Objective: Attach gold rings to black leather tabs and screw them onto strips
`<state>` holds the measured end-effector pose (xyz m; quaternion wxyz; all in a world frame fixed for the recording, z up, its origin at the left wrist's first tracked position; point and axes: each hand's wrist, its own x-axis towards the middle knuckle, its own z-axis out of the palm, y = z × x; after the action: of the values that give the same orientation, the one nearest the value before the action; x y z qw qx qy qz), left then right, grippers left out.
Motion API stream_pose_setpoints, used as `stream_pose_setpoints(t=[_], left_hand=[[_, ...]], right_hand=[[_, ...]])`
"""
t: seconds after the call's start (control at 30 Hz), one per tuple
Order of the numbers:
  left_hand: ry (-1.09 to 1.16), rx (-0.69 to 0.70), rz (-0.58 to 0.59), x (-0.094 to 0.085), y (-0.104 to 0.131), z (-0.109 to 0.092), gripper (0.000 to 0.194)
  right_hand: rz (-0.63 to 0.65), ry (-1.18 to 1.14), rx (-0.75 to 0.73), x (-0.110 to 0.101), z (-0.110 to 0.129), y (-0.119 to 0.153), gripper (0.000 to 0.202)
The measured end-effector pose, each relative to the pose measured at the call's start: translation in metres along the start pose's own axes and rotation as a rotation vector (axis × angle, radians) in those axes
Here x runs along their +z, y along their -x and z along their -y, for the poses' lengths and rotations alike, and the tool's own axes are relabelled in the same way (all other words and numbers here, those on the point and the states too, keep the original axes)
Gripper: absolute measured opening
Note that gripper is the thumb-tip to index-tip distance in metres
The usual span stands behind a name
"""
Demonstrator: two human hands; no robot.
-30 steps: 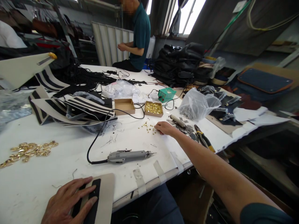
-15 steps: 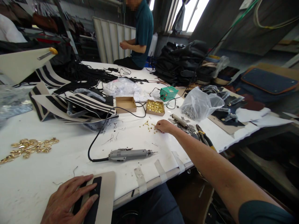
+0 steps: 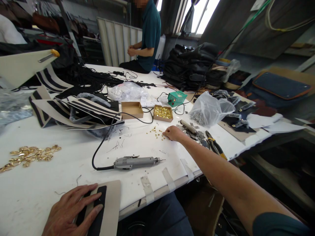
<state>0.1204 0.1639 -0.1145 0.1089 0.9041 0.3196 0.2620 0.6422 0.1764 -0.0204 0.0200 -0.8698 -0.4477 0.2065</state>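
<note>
hands [image 3: 73, 209] [image 3: 172, 133] apart on white table [image 3: 137, 144], person beyond, window [image 3: 200, 16] behind

On the table [image 3: 81, 144], two cardboard boxes [image 3: 134, 115], one gray electric screwdriver [image 3: 135, 162], one green unit [image 3: 177, 98] and one pair of pliers [image 3: 215, 144] can be counted — plus, at the near edge, one striped panel [image 3: 111, 206].

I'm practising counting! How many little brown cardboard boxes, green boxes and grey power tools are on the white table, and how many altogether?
Brown cardboard boxes: 2
Green box: 1
Grey power tool: 1
Total: 4
</note>
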Motion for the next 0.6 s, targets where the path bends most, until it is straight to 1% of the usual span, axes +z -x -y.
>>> stream_pose_setpoints(t=[0.1, 0.27, 0.43, 0.6], left_hand=[[-0.016, 0.002, -0.005, 0.001, 0.002, 0.001, 0.034], [-0.018, -0.016, 0.024, 0.002, 0.004, 0.003, 0.036], [-0.003, -0.016, 0.010, 0.002, 0.003, 0.003, 0.033], [-0.004, -0.044, 0.004, 0.000, 0.002, 0.000, 0.032]], right_hand=[[-0.010, 0.008, 0.009, -0.001, 0.001, 0.001, 0.031], [0.033, -0.065, 0.030, 0.002, -0.005, -0.009, 0.031], [0.021, -0.138, -0.006, 0.009, -0.016, -0.015, 0.035], [0.010, -0.154, -0.050, 0.007, -0.020, -0.010, 0.033]])
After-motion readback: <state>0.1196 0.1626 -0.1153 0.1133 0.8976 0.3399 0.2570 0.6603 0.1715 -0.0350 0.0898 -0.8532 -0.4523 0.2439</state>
